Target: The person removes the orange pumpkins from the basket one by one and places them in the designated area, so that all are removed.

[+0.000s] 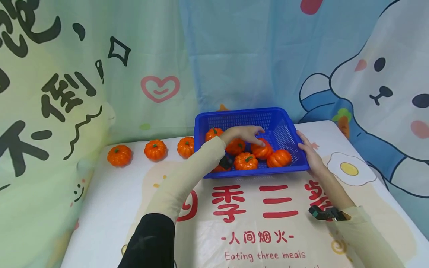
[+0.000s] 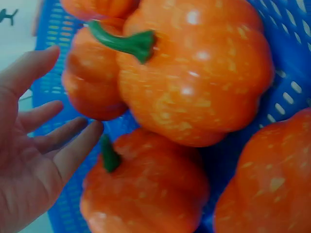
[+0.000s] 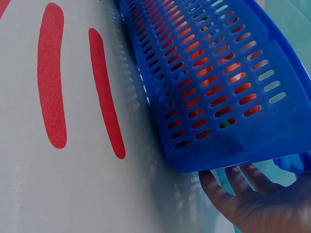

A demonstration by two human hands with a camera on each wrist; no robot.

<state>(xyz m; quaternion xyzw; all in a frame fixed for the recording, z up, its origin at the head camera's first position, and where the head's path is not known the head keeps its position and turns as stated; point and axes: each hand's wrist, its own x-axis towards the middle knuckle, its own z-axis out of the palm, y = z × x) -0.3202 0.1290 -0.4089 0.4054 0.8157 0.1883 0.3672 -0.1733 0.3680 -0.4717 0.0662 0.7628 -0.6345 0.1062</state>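
A blue perforated plastic basket [image 1: 254, 172] sits at the back of the table with several small orange pumpkins in it. My left hand [image 1: 244, 134] reaches over it, fingers spread above a pumpkin [image 1: 262, 149]. In the left wrist view this hand [image 2: 36, 145] holds nothing; its fingertips come close to a green-stemmed pumpkin [image 2: 146, 189], and a larger-looking pumpkin [image 2: 194, 73] lies beside that. At the basket's right end, my right hand [image 1: 311, 156] touches the wall and rim. The right wrist view shows its extended fingers [image 3: 218, 194] against the basket's end; the thumb is unclear.
Left of the basket, three more pumpkins stand in a row: one at the far left [image 1: 120, 155], one in the middle [image 1: 155, 150] and one close to the basket [image 1: 186, 147]. A printed cloth [image 1: 261, 227] covers the table. Behind hangs a patterned curtain [image 1: 231, 56].
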